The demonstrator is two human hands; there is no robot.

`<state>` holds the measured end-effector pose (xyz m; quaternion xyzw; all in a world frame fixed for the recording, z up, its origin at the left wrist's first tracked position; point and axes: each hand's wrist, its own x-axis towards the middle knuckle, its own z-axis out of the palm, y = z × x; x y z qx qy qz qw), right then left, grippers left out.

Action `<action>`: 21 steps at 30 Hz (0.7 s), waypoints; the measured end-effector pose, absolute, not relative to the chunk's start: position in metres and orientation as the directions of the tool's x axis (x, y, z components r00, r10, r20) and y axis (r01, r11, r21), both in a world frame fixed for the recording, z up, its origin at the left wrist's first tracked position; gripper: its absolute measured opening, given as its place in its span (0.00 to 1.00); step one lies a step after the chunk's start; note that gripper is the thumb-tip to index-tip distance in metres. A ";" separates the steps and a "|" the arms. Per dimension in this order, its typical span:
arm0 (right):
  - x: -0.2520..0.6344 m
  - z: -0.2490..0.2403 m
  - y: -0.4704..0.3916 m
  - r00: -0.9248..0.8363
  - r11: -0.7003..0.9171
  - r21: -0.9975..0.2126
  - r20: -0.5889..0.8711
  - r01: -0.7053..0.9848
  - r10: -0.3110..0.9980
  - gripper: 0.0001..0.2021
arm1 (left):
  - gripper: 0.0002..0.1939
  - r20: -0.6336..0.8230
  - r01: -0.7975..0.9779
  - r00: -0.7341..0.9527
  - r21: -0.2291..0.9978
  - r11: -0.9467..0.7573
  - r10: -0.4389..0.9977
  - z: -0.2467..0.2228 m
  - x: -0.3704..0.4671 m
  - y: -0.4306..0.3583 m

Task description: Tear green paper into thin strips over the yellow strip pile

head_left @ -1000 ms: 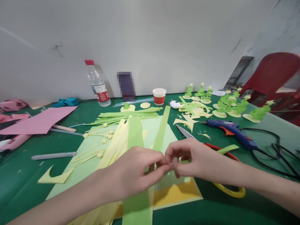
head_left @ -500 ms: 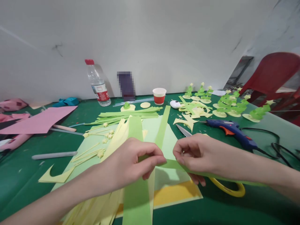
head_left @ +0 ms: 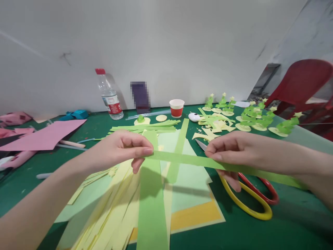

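A long green paper strip (head_left: 182, 158) is stretched between my two hands above the papers. My left hand (head_left: 122, 149) pinches its left end between thumb and fingers. Further along, my right hand (head_left: 231, 152) pinches the strip, and the rest of it trails right under my right wrist. Below lie a wide green strip (head_left: 152, 208), another green strip (head_left: 182, 139), pale green sheets (head_left: 192, 187) and a bundle of pale yellow strips (head_left: 109, 211). Scissors (head_left: 257, 211) with yellow and red handles lie under my right hand, partly hidden.
Behind stand a bottle (head_left: 111, 104) and a paper cup (head_left: 177, 108). Small green spiral trees with stars (head_left: 286, 125) stand at the back right, near paper scraps (head_left: 215, 121). Pink paper (head_left: 49, 135) lies left. A red chair (head_left: 307, 83) is beyond the table.
Both hands have risen, and my left hand has moved left, so more of the strip shows between them. The scissors' red handle has come into view.
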<state>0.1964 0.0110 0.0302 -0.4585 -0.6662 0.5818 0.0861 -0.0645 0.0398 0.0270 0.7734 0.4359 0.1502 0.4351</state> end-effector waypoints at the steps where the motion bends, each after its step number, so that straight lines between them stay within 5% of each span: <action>1: 0.198 0.032 0.012 -0.558 -0.093 -0.847 -0.423 0.524 0.714 0.07 | 0.11 -0.150 0.545 0.587 0.800 -0.252 0.795 0.027 -0.066 0.041; 6: 0.193 0.036 0.011 -0.491 -0.081 -0.802 -0.439 0.592 0.752 0.07 | 0.12 -0.215 0.683 0.578 0.655 -0.323 0.788 0.031 -0.067 0.039; 10: 0.183 0.027 0.006 -0.481 -0.047 -0.784 -0.426 0.619 0.766 0.06 | 0.14 -0.081 0.789 0.502 0.452 -0.417 0.861 0.026 -0.055 0.031; 16: 0.168 0.006 -0.004 -0.550 0.114 -0.788 -0.310 0.605 0.775 0.04 | 0.15 -0.066 0.604 0.708 0.573 -0.554 0.703 -0.003 -0.022 -0.001; 21: 0.160 0.003 -0.008 -0.546 0.260 -0.772 -0.132 0.580 0.827 0.04 | 0.19 -0.056 0.582 0.695 0.629 -0.515 0.717 -0.008 -0.014 -0.016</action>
